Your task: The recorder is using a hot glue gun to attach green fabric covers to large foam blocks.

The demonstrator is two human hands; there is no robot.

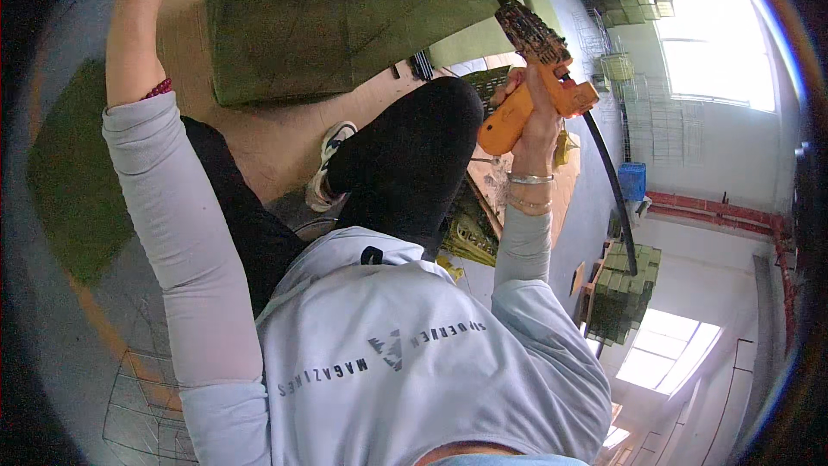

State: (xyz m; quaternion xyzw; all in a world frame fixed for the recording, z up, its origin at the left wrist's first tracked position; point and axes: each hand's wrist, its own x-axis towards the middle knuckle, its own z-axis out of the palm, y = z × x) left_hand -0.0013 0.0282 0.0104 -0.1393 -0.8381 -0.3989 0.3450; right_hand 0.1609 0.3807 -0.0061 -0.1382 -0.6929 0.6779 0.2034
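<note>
An orange tool (pixel 509 123), shaped like a pistol, sits in a worker's right hand (pixel 539 116), its fingers curled firmly around the grip at the upper right of the scene. The tool's long axis slants toward the upper left, carrying its dark, grimy nose to the corner of a green mesh sheet (pixel 302 26), which lies ahead and to the left of that hand; whether the two touch or sit just apart is hard to tell. The right arm is plainly the nearer to that corner, while the left forearm reaches up past the sheet's far side and out of the frame, so the state of the left hand cannot be told. The sheet looks thin and slightly see-through, with faint dark lines crossing it and a rough, blackish band along its curved upper edge. A smooth black hose (pixel 617 194) bows down from the back of the tool, whose casing looks like hard plastic. At the wrists (a silvery bangle (pixel 530 179) on the right, dark red beads (pixel 158 89) on the left) pale sleeves begin. Below the sheet, a shoe (pixel 336 142) rests on a flat tan surface beside a bent knee in black trousers (pixel 405 147). Farther right stand a blue crate (pixel 632 181), red pipes (pixel 716 211) and a boxy green stack (pixel 625 289).
</note>
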